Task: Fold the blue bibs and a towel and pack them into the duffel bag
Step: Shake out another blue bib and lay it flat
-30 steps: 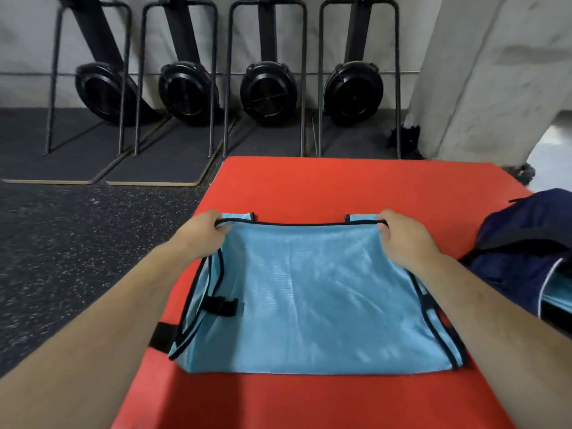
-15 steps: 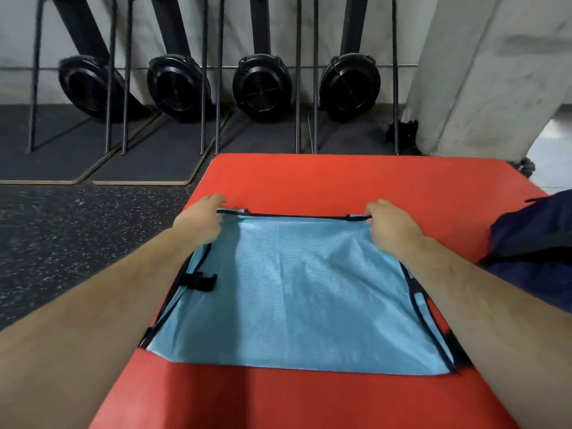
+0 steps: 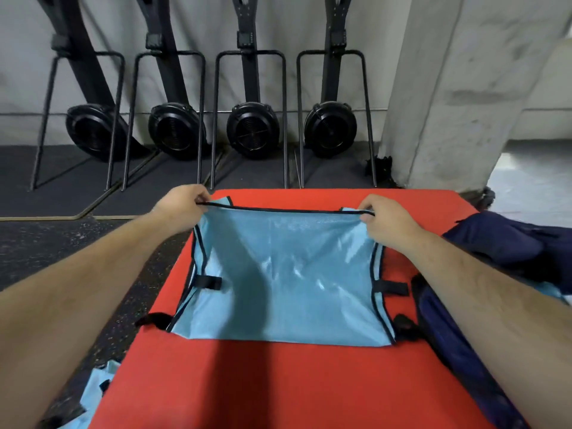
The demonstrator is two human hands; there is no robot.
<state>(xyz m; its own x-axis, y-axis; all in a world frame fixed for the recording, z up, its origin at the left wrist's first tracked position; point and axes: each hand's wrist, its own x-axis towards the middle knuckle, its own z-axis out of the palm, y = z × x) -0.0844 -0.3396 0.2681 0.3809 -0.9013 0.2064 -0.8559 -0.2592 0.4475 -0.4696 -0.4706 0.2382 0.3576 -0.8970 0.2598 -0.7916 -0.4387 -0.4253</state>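
A light blue bib [image 3: 284,274] with black trim and black side straps lies spread on the red mat [image 3: 278,382]. My left hand [image 3: 181,202] pinches its far left corner and my right hand [image 3: 387,221] pinches its far right corner, and the far edge is stretched taut between them, a little above the mat. The navy duffel bag [image 3: 501,252] sits at the mat's right side, partly hidden by my right forearm. Another light blue bib [image 3: 96,388] lies on the floor at the lower left.
Several black rowing machines [image 3: 252,128] stand upright against the grey wall behind the mat. A concrete pillar [image 3: 464,88] rises at the back right. Dark speckled floor [image 3: 62,243] lies to the left of the mat.
Both hands have lifted the bib's far edge and pulled it away from me. The bib now hangs looser, with its side straps showing. The camera has tilted upward.
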